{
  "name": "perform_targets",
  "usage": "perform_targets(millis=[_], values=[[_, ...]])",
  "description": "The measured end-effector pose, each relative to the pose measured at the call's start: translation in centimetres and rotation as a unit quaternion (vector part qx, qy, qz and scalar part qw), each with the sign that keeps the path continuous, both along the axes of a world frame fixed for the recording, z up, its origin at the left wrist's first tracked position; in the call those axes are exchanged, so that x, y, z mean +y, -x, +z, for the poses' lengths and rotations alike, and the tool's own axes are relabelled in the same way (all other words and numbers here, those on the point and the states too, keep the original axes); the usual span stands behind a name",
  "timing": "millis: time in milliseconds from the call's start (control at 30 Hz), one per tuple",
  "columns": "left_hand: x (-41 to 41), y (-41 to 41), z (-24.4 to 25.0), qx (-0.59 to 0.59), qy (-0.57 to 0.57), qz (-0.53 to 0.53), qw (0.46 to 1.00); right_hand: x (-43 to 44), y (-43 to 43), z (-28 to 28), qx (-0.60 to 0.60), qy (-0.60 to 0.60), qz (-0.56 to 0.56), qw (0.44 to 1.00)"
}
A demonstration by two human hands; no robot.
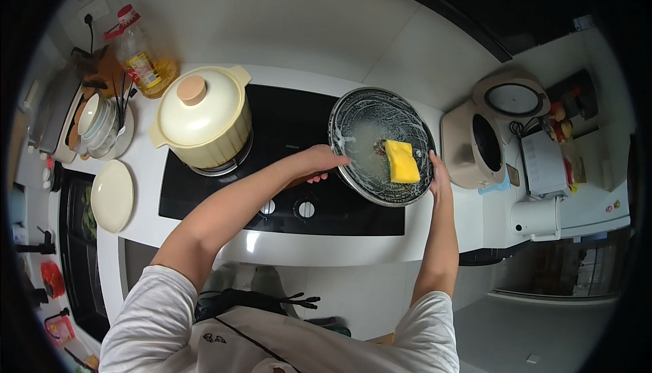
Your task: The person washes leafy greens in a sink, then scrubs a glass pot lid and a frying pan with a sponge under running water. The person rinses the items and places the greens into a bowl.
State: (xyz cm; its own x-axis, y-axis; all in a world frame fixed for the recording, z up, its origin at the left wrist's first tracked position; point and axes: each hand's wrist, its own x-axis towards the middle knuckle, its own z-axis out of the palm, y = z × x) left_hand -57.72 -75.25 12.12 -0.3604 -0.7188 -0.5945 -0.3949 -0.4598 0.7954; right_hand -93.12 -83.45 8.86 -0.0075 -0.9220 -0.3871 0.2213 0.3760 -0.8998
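Note:
A round dark pan is tilted over the right part of the black glass hob. White suds and cloudy liquid coat its inside. A yellow sponge lies in it, with a small brown clump, perhaps a scrubber, at its left edge. My left hand grips the pan's left side, the thumb over the rim and the other fingers underneath, partly hidden. On the opposite side, my right hand holds the rim from outside.
A lidded cream pot stands on the left burner. Beyond it are an oil bottle, stacked bowls and a plate. To the right are an open rice cooker and a white kettle. A sink lies far left.

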Motion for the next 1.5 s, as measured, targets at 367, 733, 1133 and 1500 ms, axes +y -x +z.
perform_targets(millis=[367,733,1133,1500], values=[[6.7,-3.5,3.9,-0.032,0.062,0.051,0.996,2.4,-2.3,4.9,-0.014,0.057,0.014,0.998],[27.9,-5.8,12.4,-0.087,0.183,0.234,0.951,14.2,-14.8,19.0,-0.019,0.173,0.167,0.970],[29.1,9.7,19.5,-0.155,0.032,0.604,0.781,3.1,-22.6,17.0,-0.201,0.082,0.508,0.833],[27.0,12.9,17.5,-0.208,0.002,0.726,0.655,2.8,-32.7,11.9,-0.277,0.026,0.680,0.679]])
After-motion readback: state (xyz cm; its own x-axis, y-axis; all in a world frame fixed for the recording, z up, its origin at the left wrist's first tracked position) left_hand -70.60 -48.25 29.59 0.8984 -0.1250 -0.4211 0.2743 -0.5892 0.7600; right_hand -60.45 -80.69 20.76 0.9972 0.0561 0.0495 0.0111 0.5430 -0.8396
